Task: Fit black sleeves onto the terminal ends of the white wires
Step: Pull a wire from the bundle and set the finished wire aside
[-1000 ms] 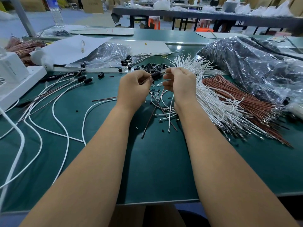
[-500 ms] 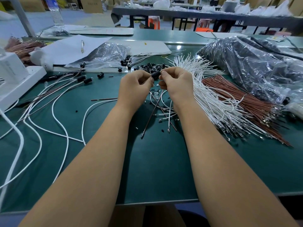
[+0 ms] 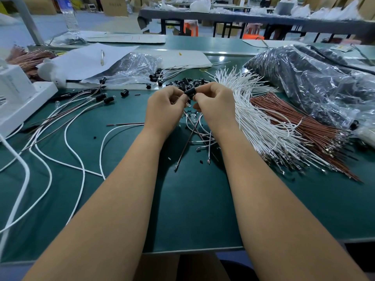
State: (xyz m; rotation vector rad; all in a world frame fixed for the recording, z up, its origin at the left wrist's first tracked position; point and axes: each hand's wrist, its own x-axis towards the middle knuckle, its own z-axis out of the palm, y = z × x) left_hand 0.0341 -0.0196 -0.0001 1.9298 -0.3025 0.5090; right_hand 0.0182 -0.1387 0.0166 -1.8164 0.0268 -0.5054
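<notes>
Room: a workshop hall, with more benches and cartons at 12 o'clock, blurred.
Bench (image 3: pixel 192 209): a green mat, cluttered along its far half, bare nearest the person.
Head view, centre: both hands meet just past the middle of the mat, knuckles up, thumbs and forefingers nearly touching.
Left hand (image 3: pixel 163 112): fingers pinched shut at the lower end of one black sleeve (image 3: pixel 190 91); what lies inside the pinch is hidden.
Right hand (image 3: pixel 215 107): fingers closed on the upper end of the same sleeve, which sits tilted between the two hands.
Wire being worked: I cannot tell which strand it is; several loose ends hang below the hands towards 6 o'clock.
White wires (image 3: pixel 261 126): a thick fanned bundle at 3 o'clock, just beside the right hand, metal terminals pointing to 5 o'clock.
Brown wires (image 3: pixel 308 130): a second bundle lying against the white one on its outer side.
Loose sleeves (image 3: pixel 187 82): a small heap at 12 o'clock, just behind the fingers.
Done pieces (image 3: pixel 101 97): wires with black caps at 10 o'clock, their tails curling to 8 o'clock.
Bags (image 3: pixel 316 78): clear plastic at 2 o'clock; a smaller one at 11 o'clock.
Step, as I judge it: seating the sleeve over a terminal.
Doing it well: keep the terminal in line with the bore, grip the wire close behind the metal so it does not buckle, push straight with a slight twist, and stop when the sleeve seats.
Risk: a skewed push could bend the terminal or leave the sleeve half on.
</notes>
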